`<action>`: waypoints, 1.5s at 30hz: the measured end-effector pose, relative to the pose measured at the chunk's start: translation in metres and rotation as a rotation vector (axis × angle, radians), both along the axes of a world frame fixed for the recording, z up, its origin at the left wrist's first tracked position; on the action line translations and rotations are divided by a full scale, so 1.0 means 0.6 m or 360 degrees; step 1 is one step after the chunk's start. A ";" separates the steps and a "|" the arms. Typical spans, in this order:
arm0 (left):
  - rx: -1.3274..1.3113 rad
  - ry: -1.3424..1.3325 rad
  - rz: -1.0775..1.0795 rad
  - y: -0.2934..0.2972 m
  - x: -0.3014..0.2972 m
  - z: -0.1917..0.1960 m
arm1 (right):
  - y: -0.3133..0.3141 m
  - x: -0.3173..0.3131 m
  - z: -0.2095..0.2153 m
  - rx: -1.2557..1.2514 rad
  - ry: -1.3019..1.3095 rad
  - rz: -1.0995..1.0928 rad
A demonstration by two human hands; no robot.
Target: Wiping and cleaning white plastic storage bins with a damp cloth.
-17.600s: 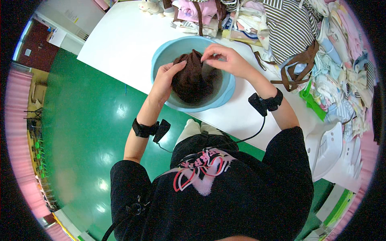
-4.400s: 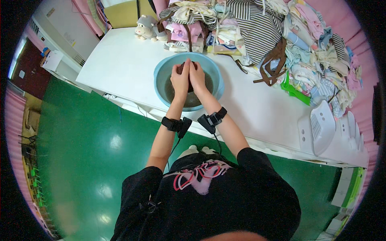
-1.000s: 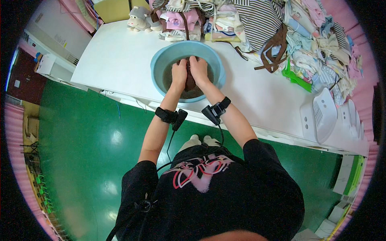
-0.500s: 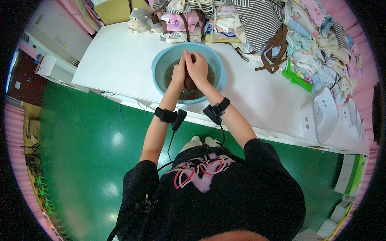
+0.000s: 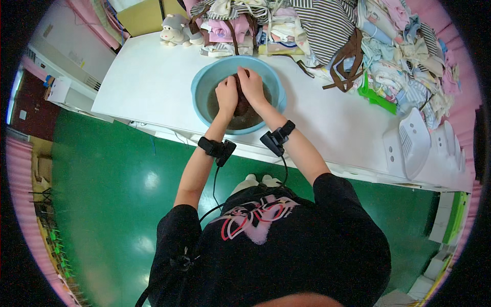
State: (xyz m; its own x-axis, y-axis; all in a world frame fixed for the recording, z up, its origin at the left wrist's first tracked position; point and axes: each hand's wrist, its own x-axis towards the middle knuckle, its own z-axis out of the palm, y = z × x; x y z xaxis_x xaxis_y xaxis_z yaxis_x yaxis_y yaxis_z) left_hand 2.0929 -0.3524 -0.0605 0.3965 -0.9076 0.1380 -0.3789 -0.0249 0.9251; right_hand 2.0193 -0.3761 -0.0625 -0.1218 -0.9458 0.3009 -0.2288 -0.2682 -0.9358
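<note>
A light-blue plastic basin (image 5: 201, 105) with murky water (image 5: 244, 122) in it stands near the white table's front edge. Both hands are inside its rim. My left hand (image 5: 227, 94) is curled, knuckles up, around one side of a dark brown wet cloth (image 5: 242, 105). On the other side my right hand (image 5: 251, 88) has its fingers bent over the top of the same bunched cloth. Part of the cloth hangs between my wrists toward the water. Fingertips of both hands are hidden.
Piled clothes (image 5: 327, 30), some striped with brown straps, fill the table's back and right. A hippo toy (image 5: 175, 29) sits at the back left. A green piece (image 5: 376, 97) and white plastic racks (image 5: 411, 146) are on the right. Cables run from my black wrist bands (image 5: 217, 148).
My left hand has gone from fingers stretched up against the right hand to a curled grip. The two hands are now slightly farther apart at the top, still on the cloth.
</note>
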 end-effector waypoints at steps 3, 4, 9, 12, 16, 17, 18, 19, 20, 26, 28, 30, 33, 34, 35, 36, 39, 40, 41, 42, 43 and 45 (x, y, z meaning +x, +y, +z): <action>-0.0155 0.0518 -0.0016 -0.027 0.029 -0.018 | -0.016 -0.008 -0.009 -0.0011 -0.0391 0.0224; -0.0199 0.0587 -0.0100 -0.027 0.036 -0.021 | -0.012 -0.009 -0.006 0.0313 -0.0781 0.0289; -0.0265 0.0393 -0.0230 -0.015 0.000 -0.003 | -0.022 -0.014 -0.026 0.0704 -0.1292 0.0465; -0.0164 0.0151 -0.0014 0.014 -0.029 0.039 | -0.009 0.000 0.001 0.0637 -0.1237 0.0205; -0.0188 0.0199 0.0046 0.007 -0.019 0.033 | -0.002 0.006 0.011 0.0728 -0.1297 0.0260; -0.0190 0.0153 0.0027 0.005 -0.014 0.023 | -0.002 0.007 0.009 0.0718 -0.1282 0.0277; -0.0193 0.0105 0.0004 0.003 -0.013 0.022 | -0.004 0.007 0.001 0.0717 -0.1283 0.0275; -0.0193 0.0105 0.0002 0.002 -0.012 0.020 | -0.004 0.007 -0.007 0.0680 -0.1212 0.0264; -0.0194 0.0053 -0.0020 0.001 -0.011 0.018 | -0.007 0.007 -0.015 0.0642 -0.1141 0.0253; -0.0206 0.0035 -0.0073 -0.008 0.002 0.010 | -0.028 0.005 -0.033 0.0596 -0.0521 0.0104; -0.0201 0.0200 -0.0046 -0.009 0.011 0.004 | -0.019 0.008 -0.012 0.0502 -0.0366 0.0065; -0.0195 0.0278 -0.0084 -0.012 0.021 0.008 | -0.015 0.011 0.001 0.0394 -0.0215 0.0022; -0.0164 0.0363 -0.0186 -0.022 0.031 0.005 | -0.014 0.008 0.005 0.0206 -0.0593 0.0113; -0.0097 0.0303 -0.0159 -0.022 0.024 0.012 | -0.014 0.004 0.007 0.0178 -0.0586 0.0094; -0.0030 0.0242 -0.0132 -0.021 0.017 0.019 | -0.014 0.002 0.009 0.0151 -0.0579 0.0076; 0.0042 0.0177 -0.0156 -0.010 0.006 0.043 | -0.016 0.003 0.013 0.0072 -0.0503 -0.0062; 0.0031 0.0081 -0.0224 -0.003 0.005 0.046 | -0.011 -0.004 0.021 0.0178 -0.0249 -0.0011; 0.0001 0.0185 -0.0244 -0.001 0.009 0.044 | -0.014 -0.001 0.020 0.0254 -0.0147 -0.0014; 0.0002 0.0187 -0.0236 0.003 0.011 0.042 | -0.015 0.001 0.020 0.0256 -0.0145 -0.0006; 0.0067 0.0126 -0.0198 0.004 0.005 0.049 | -0.022 -0.003 0.015 0.0432 -0.0334 0.0143; 0.0132 0.0065 -0.0161 0.003 0.000 0.053 | -0.028 -0.008 0.010 0.0605 -0.0524 0.0293; 0.0071 -0.0046 -0.0129 -0.001 -0.005 0.042 | -0.032 -0.010 -0.004 0.0539 -0.0654 0.0354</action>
State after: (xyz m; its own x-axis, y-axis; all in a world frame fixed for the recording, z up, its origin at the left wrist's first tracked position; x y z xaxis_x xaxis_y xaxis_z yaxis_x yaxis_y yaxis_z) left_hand 2.0899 -0.3530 -0.0356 0.3181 -0.9420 0.1067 -0.4076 -0.0342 0.9125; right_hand 2.0132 -0.3951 -0.0646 0.0479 -0.9974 -0.0530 0.1993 0.0615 -0.9780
